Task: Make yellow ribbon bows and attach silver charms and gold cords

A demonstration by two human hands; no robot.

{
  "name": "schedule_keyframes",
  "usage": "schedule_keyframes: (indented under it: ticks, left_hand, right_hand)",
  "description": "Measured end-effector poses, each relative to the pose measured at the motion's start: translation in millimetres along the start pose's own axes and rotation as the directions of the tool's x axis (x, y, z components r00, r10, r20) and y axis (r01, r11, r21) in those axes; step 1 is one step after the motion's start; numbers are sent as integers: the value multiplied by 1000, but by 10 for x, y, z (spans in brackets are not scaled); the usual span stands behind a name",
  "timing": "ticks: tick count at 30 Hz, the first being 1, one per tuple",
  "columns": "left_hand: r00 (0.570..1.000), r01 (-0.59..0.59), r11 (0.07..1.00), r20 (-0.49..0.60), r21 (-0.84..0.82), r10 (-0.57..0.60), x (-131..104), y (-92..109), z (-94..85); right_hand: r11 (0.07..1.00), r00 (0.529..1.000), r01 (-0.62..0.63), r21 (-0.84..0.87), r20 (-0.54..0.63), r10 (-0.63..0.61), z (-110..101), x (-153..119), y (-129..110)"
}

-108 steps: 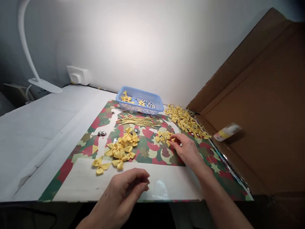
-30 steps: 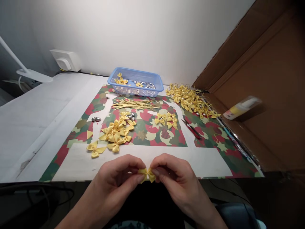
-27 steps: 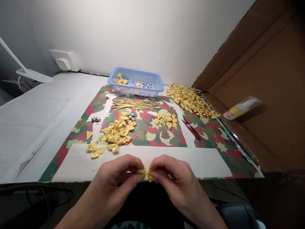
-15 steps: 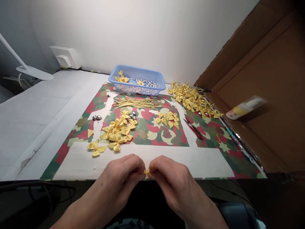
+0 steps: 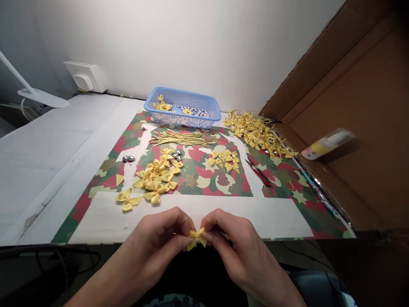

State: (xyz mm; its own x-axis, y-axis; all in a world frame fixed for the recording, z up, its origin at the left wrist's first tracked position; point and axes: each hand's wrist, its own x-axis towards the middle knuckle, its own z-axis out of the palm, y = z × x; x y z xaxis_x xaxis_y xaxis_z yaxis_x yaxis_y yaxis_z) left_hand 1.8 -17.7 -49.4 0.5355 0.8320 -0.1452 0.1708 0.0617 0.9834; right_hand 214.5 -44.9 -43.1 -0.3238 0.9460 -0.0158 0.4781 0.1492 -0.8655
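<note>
A small yellow ribbon bow point(image 5: 197, 237) is pinched between my two hands at the table's front edge. My left hand point(image 5: 166, 238) grips its left side with thumb and fingertips, and my right hand point(image 5: 228, 238) grips its right side the same way. The bow's loops and tails now show between the fingertips. Ahead and to the left lies a pile of loose yellow bows point(image 5: 156, 175). A smaller group of yellow bows point(image 5: 225, 160) sits to the right of it. Silver bells or beads point(image 5: 177, 154) rest by the left pile.
Behind lies a bundle of gold cords point(image 5: 180, 137), then a blue basket point(image 5: 182, 91) holding bows and silver beads. At right are red-handled scissors point(image 5: 259, 172), a heap of corded bows point(image 5: 258, 134), a bottle point(image 5: 327, 144) and a cardboard wall point(image 5: 358, 94).
The bow between my fingertips, mostly covered before, now shows its loops and tails. My fingers have shifted to its sides. The view has moved very slightly.
</note>
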Motion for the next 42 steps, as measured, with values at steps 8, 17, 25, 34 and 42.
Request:
schedule_keyframes:
  ticks: [8, 17, 25, 34, 42]
  left_hand:
    - [996, 20, 976, -85, -217, -39, 31, -102, 109]
    - [989, 60, 974, -120, -219, -87, 34, -58, 144]
    - [993, -36, 999, -109, 0, 36, 13, -117, 198]
    - [975, 56, 935, -183, -350, -127, 42, -17, 171]
    - [977, 79, 889, -140, -451, -158, 66, -26, 132]
  right_hand:
    - [1000, 998, 10, 0, -56, -10, 26, -36, -31]
    - [994, 989, 109, -5, -101, -108, 60, -3, -69]
    - [978, 969, 184, -100, -147, -197, 179, 63, -104]
    - [932, 979, -32, 362, -179, 103, 224, 101, -32]
    - [910, 976, -160, 383, -77, 204, 145, 23, -41]
